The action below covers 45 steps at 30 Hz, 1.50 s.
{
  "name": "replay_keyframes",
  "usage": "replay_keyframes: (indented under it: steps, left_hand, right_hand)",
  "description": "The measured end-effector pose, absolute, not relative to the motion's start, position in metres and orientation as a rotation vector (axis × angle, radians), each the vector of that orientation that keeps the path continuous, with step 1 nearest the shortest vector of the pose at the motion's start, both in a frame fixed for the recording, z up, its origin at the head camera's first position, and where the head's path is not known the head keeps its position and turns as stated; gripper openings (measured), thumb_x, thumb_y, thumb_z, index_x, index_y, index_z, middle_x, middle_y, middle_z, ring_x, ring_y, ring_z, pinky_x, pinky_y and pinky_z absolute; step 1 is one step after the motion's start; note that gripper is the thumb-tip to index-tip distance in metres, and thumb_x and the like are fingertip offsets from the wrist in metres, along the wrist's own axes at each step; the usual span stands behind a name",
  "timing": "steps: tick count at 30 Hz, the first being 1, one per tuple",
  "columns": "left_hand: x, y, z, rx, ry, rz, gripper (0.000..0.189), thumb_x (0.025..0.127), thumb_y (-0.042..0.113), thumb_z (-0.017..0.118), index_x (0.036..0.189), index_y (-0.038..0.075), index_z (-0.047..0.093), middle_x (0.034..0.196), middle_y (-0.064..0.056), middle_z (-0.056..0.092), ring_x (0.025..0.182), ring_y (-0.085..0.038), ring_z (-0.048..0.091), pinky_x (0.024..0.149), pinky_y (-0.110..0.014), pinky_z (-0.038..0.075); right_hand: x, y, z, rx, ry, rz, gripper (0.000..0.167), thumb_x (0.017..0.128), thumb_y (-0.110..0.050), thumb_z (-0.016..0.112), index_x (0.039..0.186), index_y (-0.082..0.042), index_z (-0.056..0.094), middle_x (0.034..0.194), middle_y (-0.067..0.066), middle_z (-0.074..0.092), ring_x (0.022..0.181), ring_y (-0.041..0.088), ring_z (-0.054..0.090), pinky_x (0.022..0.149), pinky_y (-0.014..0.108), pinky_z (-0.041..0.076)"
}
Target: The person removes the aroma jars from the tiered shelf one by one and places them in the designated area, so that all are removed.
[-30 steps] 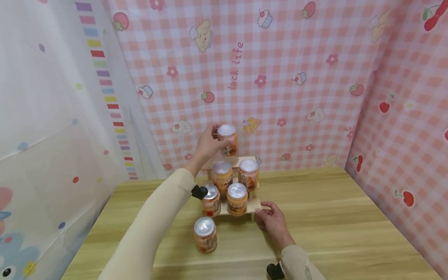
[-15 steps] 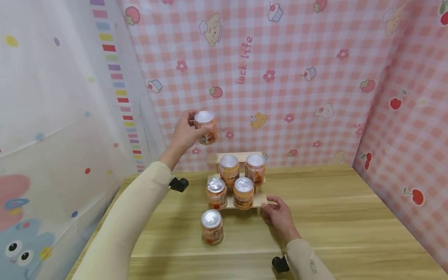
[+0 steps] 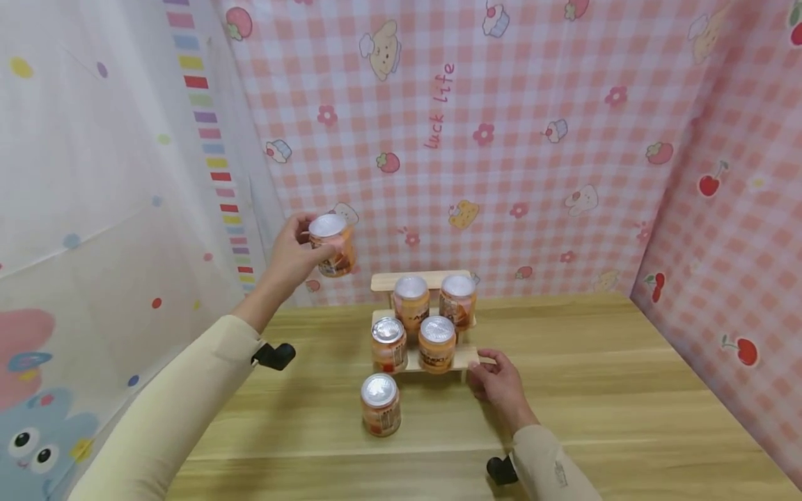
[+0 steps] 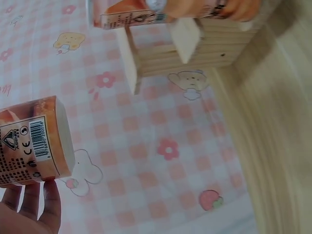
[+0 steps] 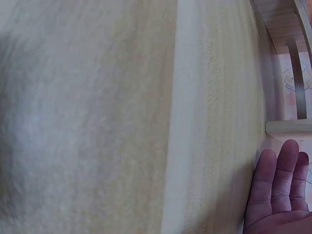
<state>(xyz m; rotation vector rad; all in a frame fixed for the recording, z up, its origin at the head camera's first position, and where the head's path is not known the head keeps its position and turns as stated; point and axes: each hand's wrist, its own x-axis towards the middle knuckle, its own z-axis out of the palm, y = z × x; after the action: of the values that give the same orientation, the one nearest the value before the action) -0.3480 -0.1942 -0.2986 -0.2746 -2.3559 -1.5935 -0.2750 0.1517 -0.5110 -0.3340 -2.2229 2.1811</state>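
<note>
"Where the pink-and-white checked cloth (image 3: 520,111) hangs at the back, what can be read?" asks the first.

"'luck life', in pink letters climbing the fabric among printed strawberries, cupcakes and flowers," says the second. "White cloth (image 3: 94,243) with coloured dots hangs at the left."

"And below?"

"A tabletop (image 3: 564,410) of pale, streaky wood grain. On it stands a stepped rack (image 3: 465,358) of smooth, plain wood. The middle step bears two upright cans (image 3: 457,309), the lowest two more (image 3: 436,353). The front can (image 3: 380,417) stands on the tabletop, just before the rack."

"The hands?"

"The right hand (image 3: 501,390) touches the right end of the lowest step. Its three fingers seen from the right wrist are straight and close together; whether thumb and forefinger pinch the wood cannot be told. The left hand (image 3: 291,254) has thumb and fingers clamped round the held can (image 3: 341,259), raised above the tabletop, left of the rack."

"How do the cans look?"

"Short cylinders, silvery lids, orange printed sides. Their dark capitals are too small to read surely."

"And the finest print?"

"On the held can, a barcode (image 4: 40,140), a CE mark (image 4: 25,147), a triangle symbol (image 4: 9,140) and rows of blurred text."
</note>
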Motion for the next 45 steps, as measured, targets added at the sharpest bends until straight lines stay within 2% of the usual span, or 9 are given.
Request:
replay_keyframes:
  steps: [6,12,19,24,31,45]
  left_hand:
    - [-0.325,-0.216,-0.315,-0.261,-2.426,-1.588,0.076,0.084,0.029,0.080,0.142,0.005,0.038,0.132,-0.013,0.049,0.119,-0.026,0.047,0.089,-0.038,0.046]
    - [-0.300,-0.232,-0.341,-0.256,-2.480,-1.607,0.078,0.083,0.029,0.082,0.142,0.004,0.037,0.130,-0.014,0.050,0.118,-0.027,0.048,0.084,-0.030,0.049]
    - [-0.272,-0.240,-0.383,-0.252,-2.482,-1.688,0.072,0.084,0.018,0.081,0.140,-0.001,0.039,0.130,-0.018,0.051,0.123,-0.029,0.048,0.093,-0.030,0.048]
    - [-0.255,-0.237,-0.409,-0.228,-2.481,-1.717,0.071,0.080,0.015,0.084,0.136,-0.001,0.043,0.128,-0.018,0.054,0.122,-0.029,0.050,0.096,-0.034,0.048]
    - [-0.234,-0.227,-0.441,-0.187,-2.440,-1.841,0.067,0.076,0.004,0.084,0.132,-0.002,0.047,0.126,-0.018,0.056,0.120,-0.030,0.051,0.094,-0.029,0.049]
    - [-0.208,-0.208,-0.481,-0.111,-2.466,-1.928,0.070,0.070,0.001,0.088,0.129,0.001,0.051,0.123,-0.014,0.059,0.119,-0.029,0.054,0.098,-0.037,0.049]
  right_hand:
    - [-0.275,0.150,-0.508,-0.344,-2.235,2.171,0.034,0.096,-0.005,0.063,0.127,0.001,0.052,0.098,0.010,0.064,0.071,0.013,0.062,0.059,0.031,0.052]
    - [-0.275,0.149,-0.506,-0.334,-2.231,2.172,0.035,0.096,-0.006,0.063,0.129,0.001,0.052,0.097,0.009,0.062,0.071,0.011,0.061,0.060,0.030,0.052]
    - [-0.273,0.147,-0.506,-0.339,-2.230,2.161,0.036,0.096,-0.005,0.063,0.129,0.002,0.053,0.093,0.007,0.063,0.069,0.011,0.062,0.058,0.029,0.052]
    - [-0.272,0.148,-0.503,-0.329,-2.242,2.142,0.037,0.097,-0.007,0.063,0.130,0.003,0.052,0.096,0.010,0.065,0.069,0.011,0.062,0.059,0.029,0.053]
    - [-0.272,0.150,-0.505,-0.326,-2.273,2.137,0.038,0.097,-0.007,0.063,0.131,0.002,0.051,0.097,0.009,0.065,0.071,0.012,0.063,0.061,0.031,0.054]
    - [-0.271,0.150,-0.505,-0.309,-2.267,2.150,0.040,0.097,-0.010,0.064,0.132,0.003,0.051,0.101,0.012,0.065,0.073,0.013,0.062,0.061,0.032,0.054]
